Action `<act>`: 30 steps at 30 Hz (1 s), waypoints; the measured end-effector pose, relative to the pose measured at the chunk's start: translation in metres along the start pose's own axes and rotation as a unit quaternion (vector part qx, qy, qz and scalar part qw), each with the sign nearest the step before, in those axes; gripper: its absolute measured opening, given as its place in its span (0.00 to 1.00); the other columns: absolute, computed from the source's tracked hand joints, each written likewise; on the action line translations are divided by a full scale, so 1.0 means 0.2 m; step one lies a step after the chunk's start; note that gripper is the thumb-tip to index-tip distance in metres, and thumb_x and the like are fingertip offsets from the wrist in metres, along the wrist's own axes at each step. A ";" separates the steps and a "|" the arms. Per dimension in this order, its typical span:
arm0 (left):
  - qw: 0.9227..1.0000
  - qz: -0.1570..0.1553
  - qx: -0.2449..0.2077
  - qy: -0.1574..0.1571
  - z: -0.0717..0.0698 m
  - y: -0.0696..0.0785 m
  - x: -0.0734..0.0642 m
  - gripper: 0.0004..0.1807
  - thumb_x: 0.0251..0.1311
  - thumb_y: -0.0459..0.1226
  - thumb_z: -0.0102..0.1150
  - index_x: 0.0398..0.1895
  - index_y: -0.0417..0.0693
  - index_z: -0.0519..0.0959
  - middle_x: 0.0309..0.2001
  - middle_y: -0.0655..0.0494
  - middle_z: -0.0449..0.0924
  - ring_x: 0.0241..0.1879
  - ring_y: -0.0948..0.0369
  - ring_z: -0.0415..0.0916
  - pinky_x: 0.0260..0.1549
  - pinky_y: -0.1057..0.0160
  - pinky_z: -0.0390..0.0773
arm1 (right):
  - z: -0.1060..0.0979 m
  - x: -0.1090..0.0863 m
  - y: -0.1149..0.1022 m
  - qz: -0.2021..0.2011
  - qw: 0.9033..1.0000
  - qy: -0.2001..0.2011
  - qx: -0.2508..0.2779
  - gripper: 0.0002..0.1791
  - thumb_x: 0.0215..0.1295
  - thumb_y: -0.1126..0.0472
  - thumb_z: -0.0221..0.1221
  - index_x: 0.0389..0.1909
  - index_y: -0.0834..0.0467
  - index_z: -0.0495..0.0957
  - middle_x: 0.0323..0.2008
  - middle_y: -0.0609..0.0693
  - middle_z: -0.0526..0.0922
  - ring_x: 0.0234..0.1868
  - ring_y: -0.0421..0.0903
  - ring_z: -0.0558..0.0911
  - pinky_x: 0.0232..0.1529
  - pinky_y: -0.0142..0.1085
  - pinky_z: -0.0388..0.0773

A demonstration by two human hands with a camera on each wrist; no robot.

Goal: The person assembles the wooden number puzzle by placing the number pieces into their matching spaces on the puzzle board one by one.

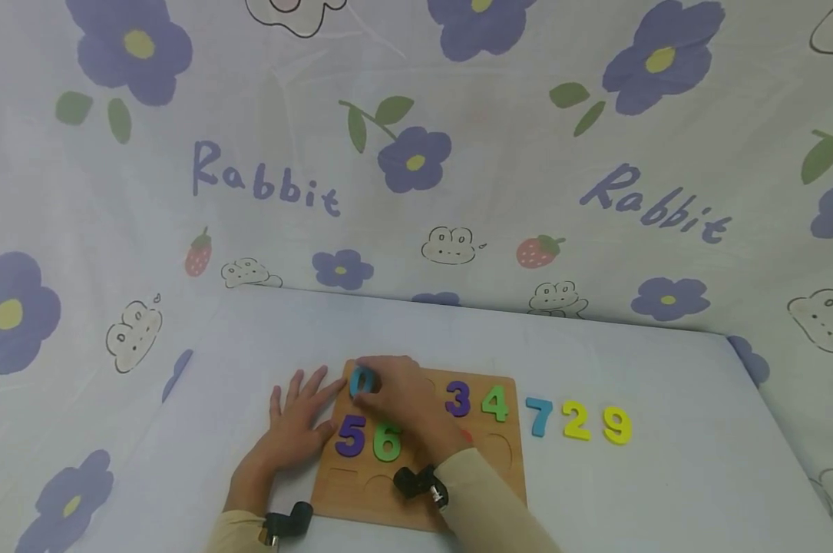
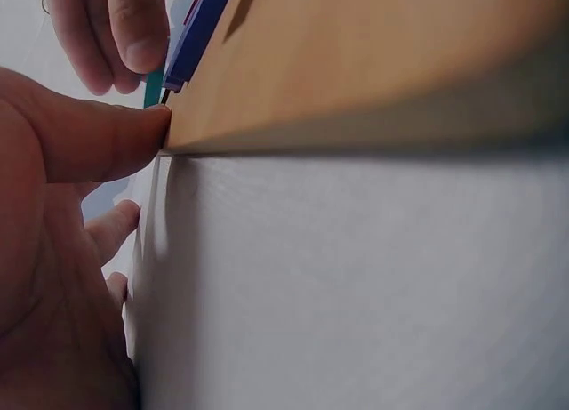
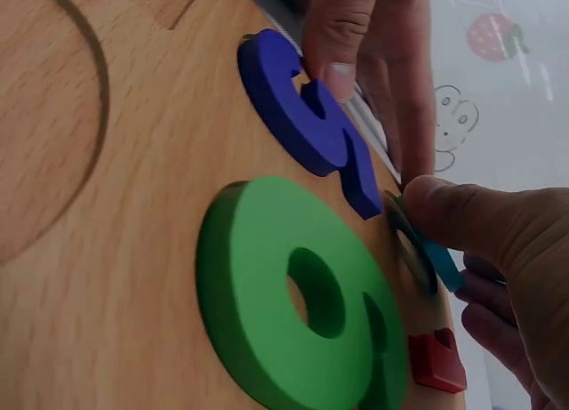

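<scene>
The right hand (image 1: 405, 399) pinches a blue number 0 (image 1: 362, 382) between thumb and fingers at the top left corner of a wooden number board (image 1: 336, 501). In the right wrist view the blue 0 (image 3: 442, 261) is tilted over its round recess, partly hidden by the thumb. With fingers spread, the left hand (image 1: 292, 426) lies at the board's left side, its thumb and index finger touching the edge. Close by, a purple 5 (image 1: 350, 435) and a green 6 (image 1: 387, 443) sit on the board. A red piece (image 3: 437, 361) shows near the right hand, mostly covered in the head view.
A purple 3 (image 1: 457, 399) and a green 4 (image 1: 494, 403) sit at the board's upper right. Beside the board a blue 7 (image 1: 539, 416), a yellow 2 (image 1: 576, 420) and a yellow 9 (image 1: 617, 425) lie in a row on the white table (image 1: 699, 476). Behind hangs a flowered cloth (image 1: 499, 184).
</scene>
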State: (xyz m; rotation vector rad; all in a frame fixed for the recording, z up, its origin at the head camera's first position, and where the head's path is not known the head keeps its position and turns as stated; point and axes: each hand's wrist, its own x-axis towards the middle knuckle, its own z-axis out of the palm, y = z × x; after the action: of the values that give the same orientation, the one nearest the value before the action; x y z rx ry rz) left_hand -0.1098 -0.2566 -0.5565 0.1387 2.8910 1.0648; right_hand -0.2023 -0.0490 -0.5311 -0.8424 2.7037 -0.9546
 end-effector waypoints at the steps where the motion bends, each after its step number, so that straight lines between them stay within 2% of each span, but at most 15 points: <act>1: 1.000 0.002 0.001 0.003 0.00 0.00 0.00 0.35 0.71 0.35 0.61 0.82 0.52 0.72 0.87 0.36 0.53 0.87 0.28 0.33 0.77 0.20 0.22 | 0.00 0.00 0.00 0.000 1.000 -0.003 -0.004 0.29 0.70 0.51 0.75 0.71 0.47 0.83 0.61 0.47 0.91 0.54 0.45 0.88 0.60 0.45 0.88; 6: 0.999 0.025 -0.002 0.027 0.04 -0.06 0.01 0.35 0.69 0.37 0.62 0.80 0.52 0.73 0.86 0.34 0.56 0.86 0.26 0.36 0.76 0.19 0.24 | 0.01 0.01 -0.01 -0.001 1.000 -0.015 -0.021 0.29 0.70 0.51 0.75 0.70 0.47 0.83 0.59 0.46 0.91 0.51 0.42 0.87 0.60 0.42 0.88; 8: 1.000 0.016 0.002 0.014 0.03 -0.05 0.01 0.35 0.70 0.36 0.61 0.81 0.53 0.72 0.87 0.35 0.54 0.86 0.27 0.34 0.77 0.19 0.23 | 0.01 0.01 -0.01 -0.003 1.000 -0.019 -0.024 0.28 0.69 0.50 0.75 0.69 0.47 0.84 0.56 0.45 0.91 0.49 0.41 0.86 0.58 0.40 0.88; 12: 1.000 0.008 0.006 0.008 0.04 -0.07 0.02 0.35 0.71 0.36 0.61 0.82 0.54 0.72 0.88 0.37 0.53 0.87 0.29 0.33 0.77 0.21 0.22 | 0.02 0.01 0.00 -0.005 0.999 -0.020 -0.027 0.28 0.69 0.51 0.76 0.69 0.48 0.84 0.54 0.46 0.91 0.47 0.41 0.85 0.57 0.40 0.88; 15: 1.000 0.017 0.006 0.022 0.06 -0.10 0.03 0.35 0.71 0.37 0.61 0.82 0.54 0.72 0.88 0.37 0.54 0.87 0.29 0.34 0.77 0.20 0.23 | 0.02 0.01 -0.01 -0.008 0.999 -0.015 -0.029 0.29 0.68 0.51 0.76 0.69 0.48 0.84 0.55 0.46 0.92 0.48 0.42 0.86 0.57 0.41 0.89; 18: 1.000 0.021 0.000 0.023 0.05 -0.08 0.02 0.35 0.70 0.37 0.61 0.81 0.53 0.72 0.87 0.35 0.55 0.87 0.27 0.34 0.77 0.19 0.23 | 0.00 0.00 -0.01 -0.021 0.999 -0.005 -0.032 0.28 0.67 0.51 0.76 0.67 0.48 0.85 0.56 0.45 0.92 0.50 0.43 0.88 0.56 0.41 0.89; 20: 1.000 0.021 -0.008 0.020 0.03 -0.06 0.01 0.35 0.69 0.36 0.61 0.81 0.53 0.72 0.87 0.35 0.54 0.87 0.27 0.34 0.77 0.19 0.22 | -0.03 -0.02 -0.03 -0.024 0.999 0.005 -0.021 0.29 0.67 0.50 0.76 0.69 0.49 0.84 0.61 0.45 0.91 0.56 0.45 0.89 0.59 0.42 0.88; 22: 0.999 0.024 -0.014 0.021 0.02 -0.05 0.00 0.35 0.69 0.36 0.62 0.81 0.53 0.73 0.87 0.34 0.55 0.86 0.26 0.33 0.76 0.19 0.22 | -0.07 -0.04 -0.04 -0.022 1.000 0.005 0.006 0.31 0.68 0.51 0.76 0.71 0.50 0.83 0.64 0.47 0.89 0.55 0.49 0.90 0.58 0.45 0.89; 24: 0.999 0.024 -0.014 0.020 0.02 -0.05 0.00 0.35 0.69 0.36 0.62 0.81 0.53 0.73 0.87 0.34 0.54 0.86 0.27 0.33 0.76 0.19 0.21 | -0.13 -0.07 -0.05 -0.022 0.999 0.010 0.034 0.33 0.69 0.49 0.76 0.73 0.50 0.81 0.69 0.47 0.86 0.63 0.51 0.89 0.64 0.48 0.87; 26: 1.000 0.021 -0.011 0.018 0.03 -0.06 0.01 0.35 0.69 0.37 0.61 0.81 0.54 0.72 0.87 0.35 0.53 0.87 0.27 0.33 0.76 0.19 0.21 | -0.19 -0.10 -0.06 -0.026 0.998 0.015 0.055 0.34 0.68 0.48 0.76 0.73 0.50 0.82 0.70 0.48 0.86 0.64 0.52 0.88 0.66 0.49 0.86; 29: 1.000 0.015 -0.007 0.015 0.03 -0.06 0.01 0.35 0.69 0.36 0.61 0.81 0.53 0.72 0.87 0.35 0.53 0.87 0.27 0.33 0.76 0.19 0.21 | -0.28 -0.16 -0.05 -0.039 0.997 0.033 0.063 0.33 0.67 0.46 0.77 0.71 0.50 0.83 0.69 0.47 0.86 0.73 0.51 0.83 0.72 0.51 0.81; 30: 1.000 0.012 -0.004 0.014 0.04 -0.05 0.02 0.36 0.69 0.36 0.61 0.82 0.53 0.72 0.87 0.36 0.53 0.87 0.28 0.32 0.77 0.20 0.21 | -0.32 -0.18 -0.05 -0.038 0.996 0.036 0.067 0.33 0.66 0.45 0.77 0.71 0.49 0.84 0.69 0.47 0.87 0.73 0.51 0.83 0.72 0.51 0.81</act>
State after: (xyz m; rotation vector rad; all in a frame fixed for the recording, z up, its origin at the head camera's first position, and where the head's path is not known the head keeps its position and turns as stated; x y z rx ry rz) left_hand -0.1129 -0.2597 -0.5688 0.1591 2.9158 1.0901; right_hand -0.1879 -0.0020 -0.4762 -0.9071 2.6473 -1.1889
